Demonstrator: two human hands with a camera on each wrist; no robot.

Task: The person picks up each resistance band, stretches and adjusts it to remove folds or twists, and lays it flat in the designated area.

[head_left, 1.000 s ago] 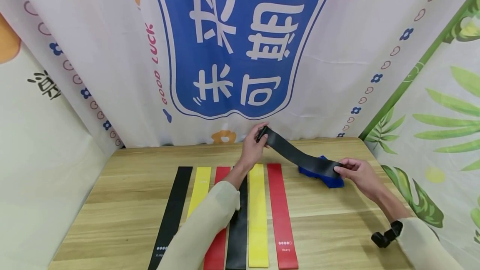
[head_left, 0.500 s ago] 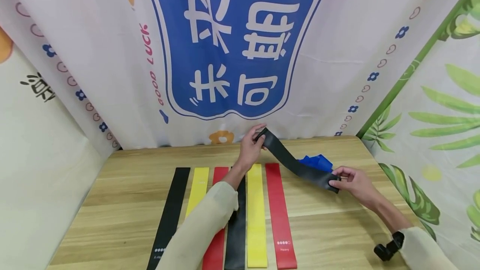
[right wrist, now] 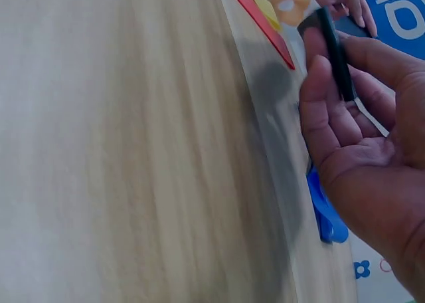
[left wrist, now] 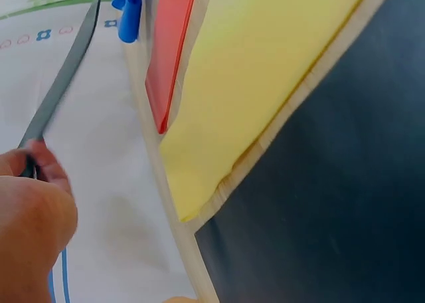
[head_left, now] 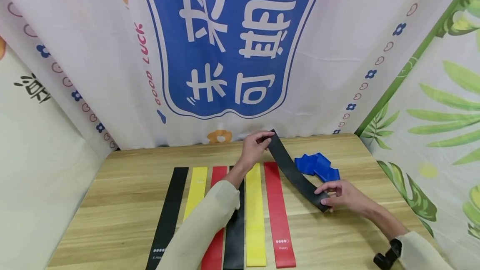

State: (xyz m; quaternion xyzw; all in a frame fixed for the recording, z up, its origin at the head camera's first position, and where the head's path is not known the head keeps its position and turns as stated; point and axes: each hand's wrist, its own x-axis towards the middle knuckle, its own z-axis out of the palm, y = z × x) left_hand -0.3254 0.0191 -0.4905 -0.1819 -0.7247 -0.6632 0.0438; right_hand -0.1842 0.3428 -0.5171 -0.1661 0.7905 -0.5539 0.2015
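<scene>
Between my two hands a black resistance band (head_left: 290, 168) slants down to the right in the head view. My left hand (head_left: 254, 149) pinches its far end near the table's back edge. The near end is pinched by my right hand (head_left: 343, 196), fingers and thumb on either side of it in the right wrist view. To the left of the held band lies a flat red band (head_left: 277, 207) marked "Heavy". A crumpled blue band (head_left: 318, 166) sits just beyond my right hand. In the left wrist view my left hand (left wrist: 33, 213) shows only partly.
Left of the red band, more flat bands lie in a row: yellow (head_left: 255, 220), black (head_left: 235, 236), red (head_left: 214, 245), yellow (head_left: 196, 191) and black (head_left: 170, 207). My left sleeve (head_left: 204, 224) covers parts of them. A printed curtain (head_left: 318, 95) hangs behind the wooden table (head_left: 112, 203).
My right hand has moved toward me and slightly left, bringing the black band's near end off the blue band. My left hand keeps its pinch, and the band now hangs more steeply.
</scene>
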